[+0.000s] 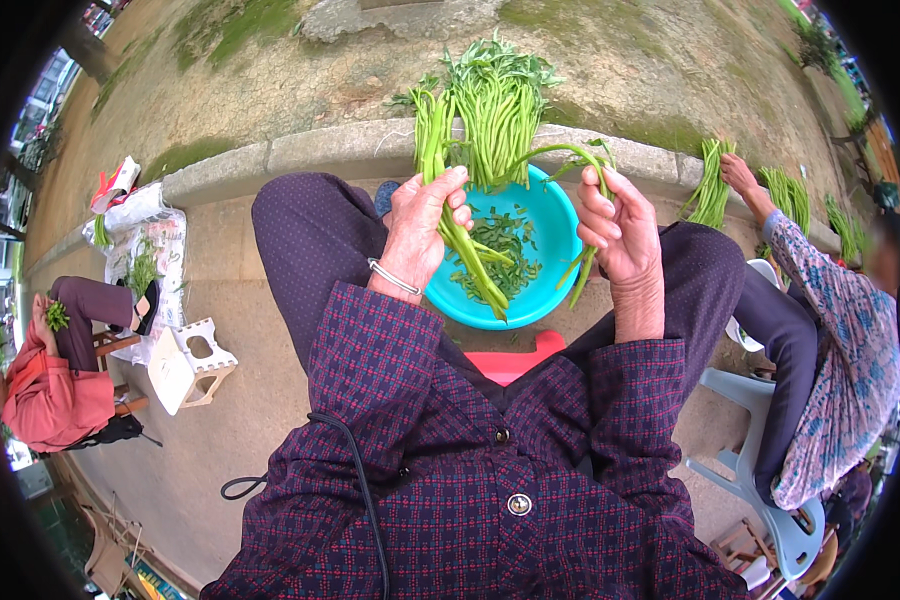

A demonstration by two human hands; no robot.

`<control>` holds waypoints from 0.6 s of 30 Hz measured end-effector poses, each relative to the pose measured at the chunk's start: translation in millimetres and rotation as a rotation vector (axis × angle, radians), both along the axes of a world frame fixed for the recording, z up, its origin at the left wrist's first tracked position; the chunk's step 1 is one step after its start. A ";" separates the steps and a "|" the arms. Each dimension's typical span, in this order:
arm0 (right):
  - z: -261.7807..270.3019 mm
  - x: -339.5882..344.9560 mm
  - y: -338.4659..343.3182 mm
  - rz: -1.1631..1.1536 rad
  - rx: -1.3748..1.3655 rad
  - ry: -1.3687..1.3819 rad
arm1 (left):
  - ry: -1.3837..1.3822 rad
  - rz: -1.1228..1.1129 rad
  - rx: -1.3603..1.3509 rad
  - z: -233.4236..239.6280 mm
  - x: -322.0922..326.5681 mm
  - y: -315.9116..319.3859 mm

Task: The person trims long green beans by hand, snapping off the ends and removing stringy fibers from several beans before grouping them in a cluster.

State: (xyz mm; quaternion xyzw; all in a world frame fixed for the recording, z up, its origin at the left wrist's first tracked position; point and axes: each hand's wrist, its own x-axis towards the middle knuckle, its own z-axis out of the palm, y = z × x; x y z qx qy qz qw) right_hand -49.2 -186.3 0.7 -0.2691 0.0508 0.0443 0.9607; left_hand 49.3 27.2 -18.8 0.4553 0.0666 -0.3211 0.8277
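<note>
My left hand point(422, 227) grips a small bunch of water spinach stems point(474, 259), whose lower ends hang over a turquoise plastic basin point(562, 259). Pinched between the fingers of my right hand point(621, 229) are a few thinner stems point(566, 150), one arching left and others drooping below the hand. Torn green leaves and bits of stem point(506, 251) lie on the basin's bottom. Beyond the basin, a larger bundle of leafy stems point(495, 112) rests across the stone kerb, its stem ends reaching over the basin's far rim.
The stone kerb point(330, 154) curves across in front. At right, a seated person point(832, 337) touches another green bundle point(709, 184). At left, a person point(60, 397) sits holding greens near a folding stool point(191, 364) and a plastic sheet point(169, 232). Something pink point(514, 360) shows between my knees.
</note>
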 end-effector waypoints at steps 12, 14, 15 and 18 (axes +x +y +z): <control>1.9 1.7 27.6 0.014 -0.199 0.075 | -0.072 -0.136 -0.026 7.4 -10.0 -6.7; 0.7 4.2 37.5 0.000 -0.389 0.127 | -0.111 -0.181 -0.037 6.2 -13.0 -8.9; -0.5 5.9 43.4 -0.002 -0.470 0.140 | -0.131 -0.204 -0.041 6.4 -14.7 -10.4; -10.0 7.9 56.5 0.016 -0.689 0.059 | -0.215 -0.257 -0.002 5.7 -16.9 -12.4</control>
